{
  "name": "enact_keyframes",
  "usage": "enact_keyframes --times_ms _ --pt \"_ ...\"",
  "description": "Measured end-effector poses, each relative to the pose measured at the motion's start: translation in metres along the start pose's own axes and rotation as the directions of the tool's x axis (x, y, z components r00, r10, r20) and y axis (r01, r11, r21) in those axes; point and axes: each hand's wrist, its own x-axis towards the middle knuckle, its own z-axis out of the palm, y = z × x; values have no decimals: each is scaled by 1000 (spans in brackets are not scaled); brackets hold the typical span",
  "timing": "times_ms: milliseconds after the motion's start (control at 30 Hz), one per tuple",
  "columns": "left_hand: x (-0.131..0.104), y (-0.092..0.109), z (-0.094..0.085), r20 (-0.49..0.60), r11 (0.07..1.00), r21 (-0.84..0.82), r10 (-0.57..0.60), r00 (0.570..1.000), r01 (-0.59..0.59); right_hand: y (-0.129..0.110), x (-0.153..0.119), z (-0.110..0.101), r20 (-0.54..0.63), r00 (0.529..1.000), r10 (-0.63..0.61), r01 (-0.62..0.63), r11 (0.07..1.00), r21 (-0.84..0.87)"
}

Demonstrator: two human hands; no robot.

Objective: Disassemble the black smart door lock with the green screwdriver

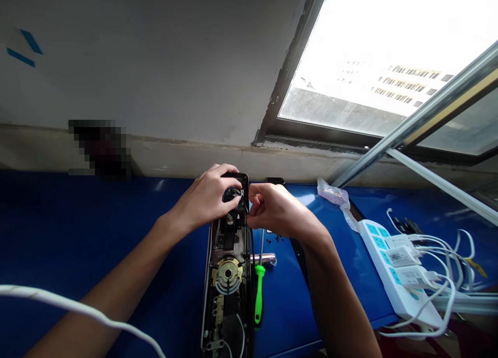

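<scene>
A long dark device housing (228,275), its inner parts exposed, lies lengthwise on the blue table. Around its far end curls my left hand (212,192), thumb and fingers closed over wires and a small circuit part; what exactly they grip is hidden. My right hand (274,207) is at the housing's right edge, fingers curled in; anything between them is too small to tell. A round metal piece (229,275) sits midway along the housing. A green-handled screwdriver (259,295) rests to its right.
Small screws (278,238) and a shiny wrapped tube (266,259) lie right of the housing. A white power strip (392,270) with plugs and cables is at the right. A white cable (89,311) crosses the lower left. Wall and window (350,88) stand behind.
</scene>
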Motion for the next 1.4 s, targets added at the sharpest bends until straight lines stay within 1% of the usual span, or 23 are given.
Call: enact_keyframes --times_ms 367,700,1233,1400 --pt "-1 1 -1 6 1000 3 3 1000 -3 -6 -5 -1 -25 1000 0 -1 1000 -29" --pt "0 1 -2 9 1000 -8 -5 1000 5 -6 -4 -1 2 1000 -19 19 1000 -7" --pt "0 -1 -2 14 1000 -11 1 1000 -1 -8 -7 1 -34 999 -31 27 995 -93" --pt "0 -1 -3 25 1000 -12 -1 1000 2 -5 -5 3 -24 999 -40 37 993 -108"
